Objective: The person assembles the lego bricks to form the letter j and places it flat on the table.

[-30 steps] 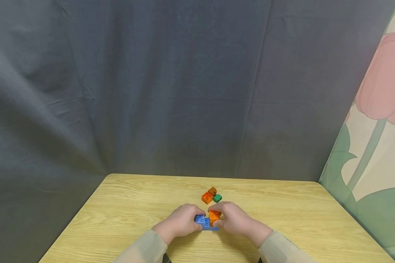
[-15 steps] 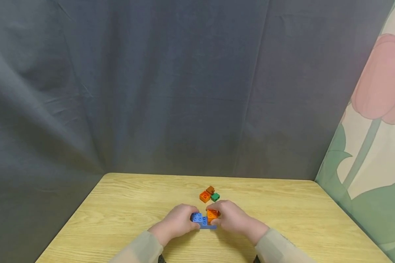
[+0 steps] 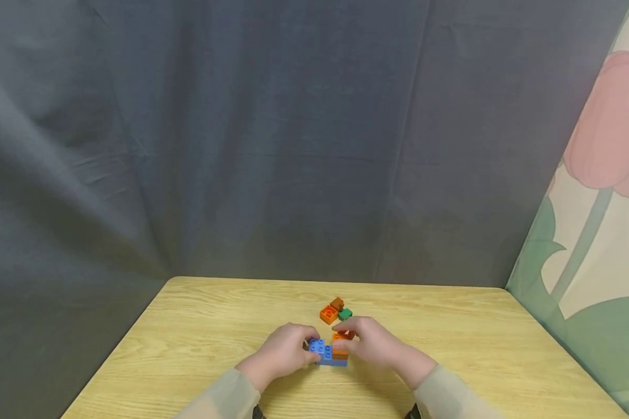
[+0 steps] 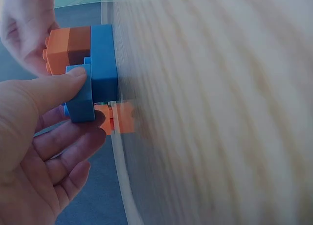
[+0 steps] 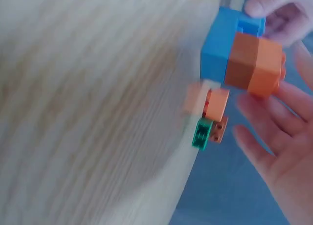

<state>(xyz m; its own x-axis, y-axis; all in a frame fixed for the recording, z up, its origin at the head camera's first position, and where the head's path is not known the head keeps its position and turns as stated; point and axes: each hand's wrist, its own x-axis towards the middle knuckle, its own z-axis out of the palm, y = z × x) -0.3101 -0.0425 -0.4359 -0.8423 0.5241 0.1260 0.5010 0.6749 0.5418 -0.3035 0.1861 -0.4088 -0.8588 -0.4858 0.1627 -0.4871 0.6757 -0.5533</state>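
Note:
On the wooden table stands a small stack of toy building bricks. Its base is a long blue brick (image 4: 103, 63). A smaller blue brick (image 4: 80, 100) sits on its left part, pinched between the thumb and fingers of my left hand (image 3: 283, 352). At the right end rests a brown brick (image 5: 241, 61) topped by an orange brick (image 5: 265, 68). My right hand (image 3: 375, 347) is around that orange brick, its fingers relaxed and spread. The right wrist view shows the right thumb apart from the brick; whether a fingertip still touches it I cannot tell.
Behind the stack lie a loose orange brick (image 3: 328, 314), a brown brick (image 3: 338, 304) and a green brick (image 3: 345, 314), close together. The wooden table (image 3: 215, 314) ends at a dark curtain (image 3: 293, 174); a flowered cloth (image 3: 597, 250) hangs at the right.
My right thumb and fingers have loosened from the orange brick, and the brown brick beneath it now shows in the head view. My left hand keeps its pinch on the smaller blue brick.

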